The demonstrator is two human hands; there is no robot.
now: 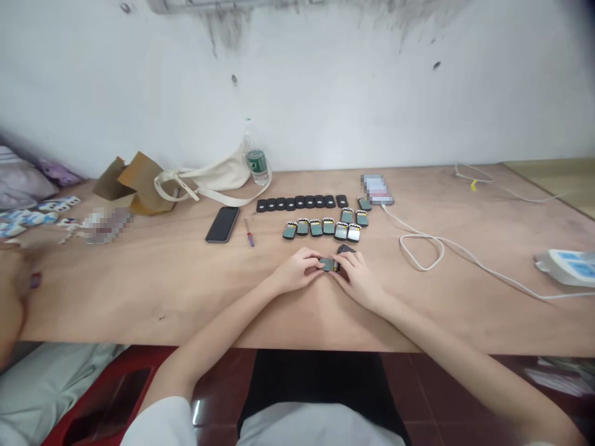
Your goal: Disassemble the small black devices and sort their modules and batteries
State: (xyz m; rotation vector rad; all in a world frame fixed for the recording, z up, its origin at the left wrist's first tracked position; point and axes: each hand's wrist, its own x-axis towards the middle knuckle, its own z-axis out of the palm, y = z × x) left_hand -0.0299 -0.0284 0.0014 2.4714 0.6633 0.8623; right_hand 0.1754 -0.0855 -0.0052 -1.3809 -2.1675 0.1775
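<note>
Between my two hands is a small device with a grey-green face (pixel 326 264), held just above or on the wooden table (pixel 195 297). My left hand (pixel 300 271) pinches its left end, while the fingers of my right hand (pixel 357 280) close on its right end. A black casing (pixel 345 249) lies just beyond my right fingers, partly hidden by them. Farther back, several similar opened devices (pixel 315 228) lie in a rough row, with a few more behind at the right. Behind them is a row of black covers (pixel 300 202).
A black phone (pixel 223 224) and a screwdriver (pixel 250 235) lie left of the devices. Behind stand a bottle (pixel 257 162), a cream bag (pixel 218 176) and a paper bag (pixel 146 183). A white cable (pixel 458 244) crosses the right side to a power strip (pixel 569 266). Another person's arm (pixel 12 297) is at far left.
</note>
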